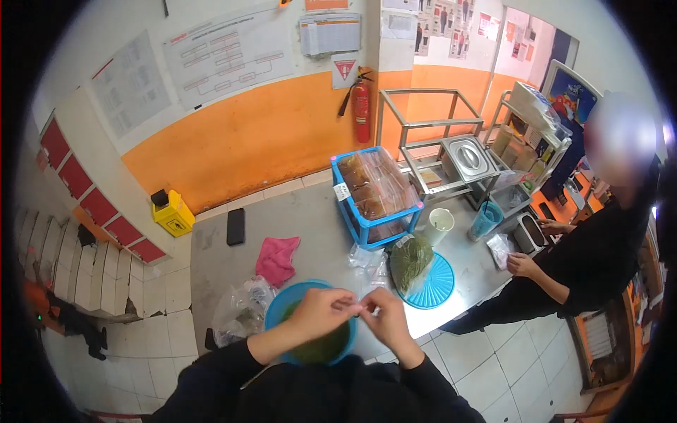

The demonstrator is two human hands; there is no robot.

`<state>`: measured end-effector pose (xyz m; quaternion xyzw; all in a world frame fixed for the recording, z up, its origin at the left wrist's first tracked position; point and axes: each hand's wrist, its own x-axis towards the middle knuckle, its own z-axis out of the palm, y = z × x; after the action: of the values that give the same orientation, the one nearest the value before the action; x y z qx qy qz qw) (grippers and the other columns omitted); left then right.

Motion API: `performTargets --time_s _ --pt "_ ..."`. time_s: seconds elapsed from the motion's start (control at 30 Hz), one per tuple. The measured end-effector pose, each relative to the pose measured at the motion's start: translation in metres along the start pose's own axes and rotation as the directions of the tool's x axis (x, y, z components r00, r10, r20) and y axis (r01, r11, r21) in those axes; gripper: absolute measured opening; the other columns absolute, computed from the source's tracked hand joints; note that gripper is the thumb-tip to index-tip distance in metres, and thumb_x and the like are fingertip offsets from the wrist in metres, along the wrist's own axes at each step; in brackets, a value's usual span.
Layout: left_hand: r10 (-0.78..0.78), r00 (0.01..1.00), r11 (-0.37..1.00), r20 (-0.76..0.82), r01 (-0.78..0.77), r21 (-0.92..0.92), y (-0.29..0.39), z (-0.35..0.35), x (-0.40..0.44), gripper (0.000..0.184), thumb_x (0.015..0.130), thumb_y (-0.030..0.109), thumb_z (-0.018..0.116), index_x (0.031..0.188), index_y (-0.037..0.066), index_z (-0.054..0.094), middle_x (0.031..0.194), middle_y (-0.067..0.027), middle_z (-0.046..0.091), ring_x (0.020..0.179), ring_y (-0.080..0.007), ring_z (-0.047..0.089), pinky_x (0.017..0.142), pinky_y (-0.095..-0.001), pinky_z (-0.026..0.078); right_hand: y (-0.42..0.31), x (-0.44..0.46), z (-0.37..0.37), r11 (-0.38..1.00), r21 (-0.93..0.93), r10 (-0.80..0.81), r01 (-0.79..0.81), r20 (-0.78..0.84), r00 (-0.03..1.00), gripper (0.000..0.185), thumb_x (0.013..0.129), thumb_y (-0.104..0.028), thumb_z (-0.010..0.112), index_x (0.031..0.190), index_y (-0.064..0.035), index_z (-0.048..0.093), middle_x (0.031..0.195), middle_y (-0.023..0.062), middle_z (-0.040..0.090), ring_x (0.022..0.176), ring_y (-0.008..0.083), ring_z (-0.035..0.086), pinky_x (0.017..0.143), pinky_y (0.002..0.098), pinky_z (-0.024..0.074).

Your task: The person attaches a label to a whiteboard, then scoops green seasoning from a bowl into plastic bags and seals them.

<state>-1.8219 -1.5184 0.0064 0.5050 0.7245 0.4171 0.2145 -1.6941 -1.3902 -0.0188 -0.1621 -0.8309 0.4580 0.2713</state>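
Observation:
My left hand (323, 313) is over a blue bowl (271, 316) that holds something green. My right hand (385, 319) meets it just past the bowl's right rim. Both hands are closed in a pinch, fingertips together; whatever is between them is too small to make out. To the right, a clear bag of green leafy stuff (411, 262) rests partly on a round blue lid (436, 283). Small clear plastic bags (368, 259) lie beyond my fingers. Crumpled clear plastic (240, 310) lies left of the bowl.
A pink cloth (277, 259) and a black phone (235, 227) lie on the metal table (211, 271). Behind stands a blue crate (367, 229) of brown-filled bags, near a white cup (441, 221) and a blue cup (485, 220). A co-worker (599, 247) stands at the right, holding a small bag.

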Motion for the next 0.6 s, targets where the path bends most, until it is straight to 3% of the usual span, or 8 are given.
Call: performTargets --time_s 0.07,0.23,0.33,0.43,0.5,0.53,0.57,0.6 --pt "-0.191 0.974 0.955 -0.123 0.156 -0.252 -0.004 0.006 -0.023 0.018 0.089 0.012 0.066 0.099 -0.003 0.067 0.091 -0.0115 0.071 0.084 -0.0112 0.067 0.069 -0.0260 0.054 -0.015 -0.004 0.018 0.997 0.072 0.004 -0.007 0.049 0.999 0.019 0.074 -0.007 0.076 0.071 -0.0014 0.059 0.066 0.0066 0.054 0.062 0.0166 0.054 0.056 0.0279 0.0426" --pt "-0.254 0.940 0.839 -0.228 0.097 -0.535 -0.023 0.010 -0.062 0.019 0.092 0.009 0.062 0.104 -0.006 0.064 0.099 -0.0106 0.069 0.089 -0.0111 0.064 0.078 -0.0250 0.053 -0.033 -0.004 0.032 0.975 0.222 -0.052 0.005 0.205 0.977 0.021 0.074 -0.007 0.079 0.071 -0.0009 0.059 0.070 0.0033 0.054 0.061 0.0095 0.052 0.054 0.0236 0.0416" --pt "-0.314 0.932 0.717 -0.181 0.108 -0.688 -0.031 0.003 -0.081 0.021 0.093 0.009 0.060 0.106 -0.007 0.062 0.102 -0.0106 0.068 0.089 -0.0124 0.065 0.081 -0.0252 0.052 -0.043 -0.004 0.037 0.936 0.346 -0.029 -0.072 0.278 0.960 0.020 0.073 -0.010 0.078 0.069 -0.0021 0.060 0.067 0.0063 0.057 0.060 0.0167 0.055 0.055 0.0288 0.0430" --pt "-0.267 0.935 0.818 -0.234 0.092 -0.567 -0.034 -0.002 -0.090 0.020 0.093 0.009 0.059 0.107 -0.005 0.063 0.100 -0.0087 0.069 0.089 -0.0108 0.064 0.079 -0.0253 0.053 -0.048 -0.006 0.045 0.960 0.276 -0.116 0.039 0.267 0.957 0.015 0.076 -0.008 0.075 0.078 -0.0025 0.061 0.074 0.0090 0.056 0.064 0.0224 0.057 0.057 0.0320 0.0453" --pt "-0.213 0.924 0.966 -0.318 0.151 -0.207 -0.019 -0.011 -0.092 0.019 0.092 0.009 0.061 0.108 -0.001 0.063 0.099 -0.0084 0.069 0.087 -0.0111 0.066 0.073 -0.0254 0.054 -0.054 -0.012 0.052 0.974 0.203 -0.151 0.100 0.251 0.956 0.014 0.079 -0.008 0.072 0.080 -0.0021 0.059 0.076 0.0103 0.056 0.066 0.0254 0.058 0.058 0.0344 0.0465" --pt "-0.218 0.922 0.964 -0.320 0.152 -0.218 -0.020 -0.009 -0.092 0.019 0.092 0.009 0.061 0.108 -0.001 0.063 0.099 -0.0084 0.069 0.087 -0.0111 0.066 0.073 -0.0254 0.054 -0.055 -0.016 0.056 0.981 0.027 -0.195 0.194 0.230 0.953 0.011 0.081 -0.006 0.068 0.081 -0.0019 0.058 0.077 0.0121 0.054 0.068 0.0284 0.058 0.058 0.0360 0.0479" --pt "-0.152 0.921 0.988 -0.360 0.126 -0.094 -0.021 -0.007 -0.091 0.017 0.089 0.009 0.062 0.104 0.001 0.063 0.096 -0.0089 0.069 0.083 -0.0150 0.067 0.069 -0.0280 0.054 -0.056 -0.018 0.059 0.949 -0.149 -0.244 0.278 0.213 0.946 0.008 0.083 -0.004 0.063 0.081 -0.0017 0.057 0.079 0.0140 0.053 0.069 0.0314 0.058 0.058 0.0377 0.0493" --pt "-0.081 0.918 0.994 -0.387 0.102 0.034 -0.022 -0.006 -0.091 0.015 0.087 0.008 0.063 0.101 0.003 0.064 0.093 -0.0094 0.068 0.079 -0.0189 0.068 0.064 -0.0307 0.054 -0.054 -0.020 0.061 0.949 -0.154 -0.240 0.275 0.213 0.947 0.008 0.083 -0.004 0.063 0.081 -0.0017 0.057 0.079 0.0140 0.053 0.069 0.0314 0.058 0.058 0.0377 0.0493"
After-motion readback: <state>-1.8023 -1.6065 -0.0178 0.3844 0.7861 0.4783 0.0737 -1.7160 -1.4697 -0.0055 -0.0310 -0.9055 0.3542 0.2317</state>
